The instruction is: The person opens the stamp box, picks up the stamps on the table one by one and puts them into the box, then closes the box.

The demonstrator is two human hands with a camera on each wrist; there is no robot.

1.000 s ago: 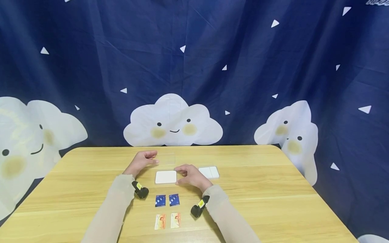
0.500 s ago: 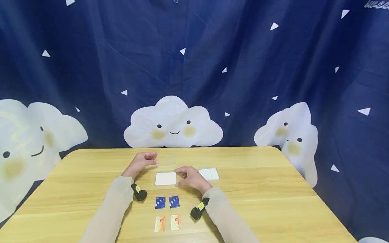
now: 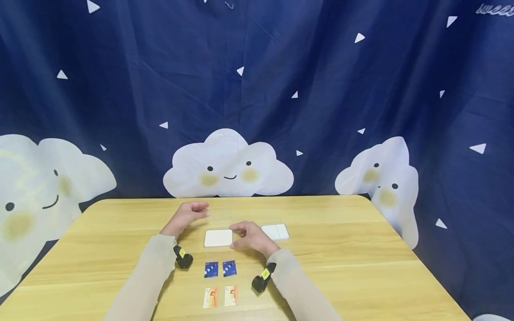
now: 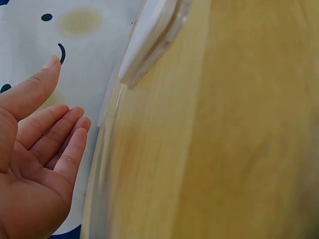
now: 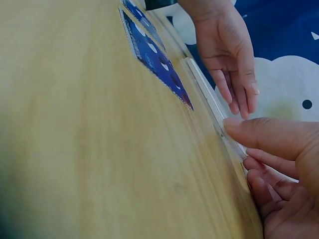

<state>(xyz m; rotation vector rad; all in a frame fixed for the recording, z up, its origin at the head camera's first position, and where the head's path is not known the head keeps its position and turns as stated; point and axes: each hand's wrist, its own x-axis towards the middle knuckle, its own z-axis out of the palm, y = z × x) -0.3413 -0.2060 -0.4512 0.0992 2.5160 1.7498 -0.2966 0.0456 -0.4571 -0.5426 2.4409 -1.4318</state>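
My left hand (image 3: 185, 218) hovers at the left edge of a clear plastic lid (image 3: 219, 215) at the back of the table. In the left wrist view its fingers are loosely bent with nothing between them. My right hand (image 3: 254, 237) holds the right end of a flat, clear-rimmed white case (image 3: 218, 238), which lies on the table. The right wrist view has its thumb over the edge of the white case (image 5: 205, 92), with fingertips by its end. Contact behind the thumb is partly hidden. A second white case (image 3: 275, 231), with a dividing line, lies behind the right hand.
Two blue stamps (image 3: 229, 268) with moon phases and serrated edges lie in front of the white case. Closer still lie two orange-and-cream stamps (image 3: 230, 296). A dark blue curtain (image 3: 313, 67) with cloud faces hangs behind the wooden table (image 3: 341, 267).
The head view has tilted slightly upward, so everything sits a little lower in it. Neither hand has visibly moved relative to the lid, cases and stamps.
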